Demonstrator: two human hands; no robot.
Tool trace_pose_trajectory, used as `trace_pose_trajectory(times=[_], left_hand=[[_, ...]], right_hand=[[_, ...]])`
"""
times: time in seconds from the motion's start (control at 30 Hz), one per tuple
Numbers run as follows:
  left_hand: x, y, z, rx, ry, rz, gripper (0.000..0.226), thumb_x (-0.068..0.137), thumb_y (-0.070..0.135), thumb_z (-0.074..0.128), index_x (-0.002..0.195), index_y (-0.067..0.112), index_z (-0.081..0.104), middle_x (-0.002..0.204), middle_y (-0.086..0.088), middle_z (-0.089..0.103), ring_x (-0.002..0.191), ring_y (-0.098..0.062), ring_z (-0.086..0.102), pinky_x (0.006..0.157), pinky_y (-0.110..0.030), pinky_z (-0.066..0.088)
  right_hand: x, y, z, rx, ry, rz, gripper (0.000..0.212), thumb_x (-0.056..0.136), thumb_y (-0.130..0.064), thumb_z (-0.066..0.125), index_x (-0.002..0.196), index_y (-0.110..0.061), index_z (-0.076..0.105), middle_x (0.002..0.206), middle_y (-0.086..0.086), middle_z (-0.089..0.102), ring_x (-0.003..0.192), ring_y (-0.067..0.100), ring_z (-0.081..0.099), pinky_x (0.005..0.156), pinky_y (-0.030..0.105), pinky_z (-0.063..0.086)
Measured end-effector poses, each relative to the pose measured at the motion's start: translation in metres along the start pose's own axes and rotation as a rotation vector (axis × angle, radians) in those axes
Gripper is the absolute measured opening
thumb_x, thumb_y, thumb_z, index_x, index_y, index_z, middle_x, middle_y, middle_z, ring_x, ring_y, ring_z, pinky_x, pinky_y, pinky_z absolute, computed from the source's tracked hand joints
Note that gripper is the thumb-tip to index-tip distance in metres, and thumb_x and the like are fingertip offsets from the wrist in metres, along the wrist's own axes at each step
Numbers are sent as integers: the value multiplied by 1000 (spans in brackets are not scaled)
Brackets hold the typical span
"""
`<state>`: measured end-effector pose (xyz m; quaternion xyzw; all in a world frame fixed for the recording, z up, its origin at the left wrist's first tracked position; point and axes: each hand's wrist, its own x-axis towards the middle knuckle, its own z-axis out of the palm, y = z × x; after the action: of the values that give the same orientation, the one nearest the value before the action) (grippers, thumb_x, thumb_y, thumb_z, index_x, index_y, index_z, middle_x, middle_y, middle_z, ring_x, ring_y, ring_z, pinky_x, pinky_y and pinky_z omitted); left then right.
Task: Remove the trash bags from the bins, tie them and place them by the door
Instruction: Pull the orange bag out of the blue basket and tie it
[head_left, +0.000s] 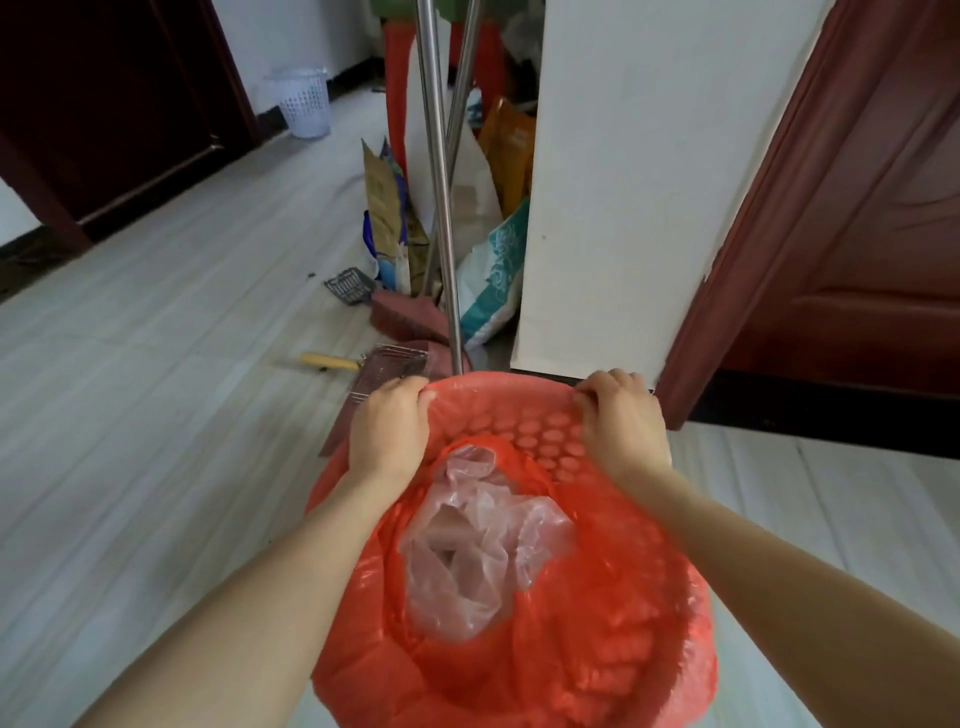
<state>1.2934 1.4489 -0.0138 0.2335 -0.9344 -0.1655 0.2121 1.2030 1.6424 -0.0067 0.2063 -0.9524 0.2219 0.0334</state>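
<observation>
The red trash bag (597, 623) is lying nearest the camera, lining a bin (524, 431) whose perforated wall is showing through the thin plastic at the far side. Crumpled clear plastic (467, 545) is sitting inside the bag.

The fingers of the left hand (387, 426) are curling over the far left edge of the bag and pinching the red film at the rim. The fingers of the right hand (621, 421) are clamping the far right edge in the same way, knuckles up. Both wrists are bending down and both forearms are reaching forward over the bag's mouth, one on each side of the clear plastic.

The bin is standing on a pale tiled floor (156, 364) at the foot of a white wall corner (623, 182). A dark red-brown door (857, 234) is standing just to the right. Metal poles (439, 156) are rising behind the bin, with a broom head (405, 317), printed sacks (493, 275) and a wire rack (395, 366) with a yellow handle (324, 360) beside them. A white lattice basket (304, 101) is sitting well apart near another dark door (104, 104).
</observation>
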Motion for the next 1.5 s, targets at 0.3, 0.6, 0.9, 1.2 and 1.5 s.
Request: trace_pose_trajectory(times=[0.3,0.6,0.9,1.2,1.5], left_hand=[[-15,4,-18,71,94,305,33,53,-1,82,65,9,53,58,-7,64,55,-28,62,54,-31,49],[-30,1,-56,633,-407,183,38,91,39,48,121,15,55,122,-8,48,116,-27,47,90,-38,44],[-80,-32,-94,471,-405,106,46,86,30,55,127,16,43,124,-12,50,118,-32,47,101,-42,39],[-181,-42,-112,-226,-303,-454,72,71,51,62,128,14,39,125,-14,57,114,-33,55,95,-44,46],[-149,-18,-72,-306,-239,-381,65,93,16,47,147,7,12,150,-16,31,134,-33,37,107,-40,32]], right_hand=[[-20,-10,-8,55,-45,-313,27,82,-23,40,93,-6,58,94,12,65,96,35,59,86,41,41],[-40,-1,-50,-475,-237,-293,38,88,-40,44,119,-18,52,119,4,49,118,24,44,79,35,43],[-106,29,-71,-54,-312,65,51,87,-33,55,131,-15,37,129,16,52,119,34,49,97,35,36],[-182,23,-49,183,-294,375,41,89,-32,53,112,1,50,112,23,61,101,38,57,79,36,41],[-159,26,-38,222,-81,525,32,94,-18,40,109,9,49,115,32,58,108,45,53,84,40,43]])
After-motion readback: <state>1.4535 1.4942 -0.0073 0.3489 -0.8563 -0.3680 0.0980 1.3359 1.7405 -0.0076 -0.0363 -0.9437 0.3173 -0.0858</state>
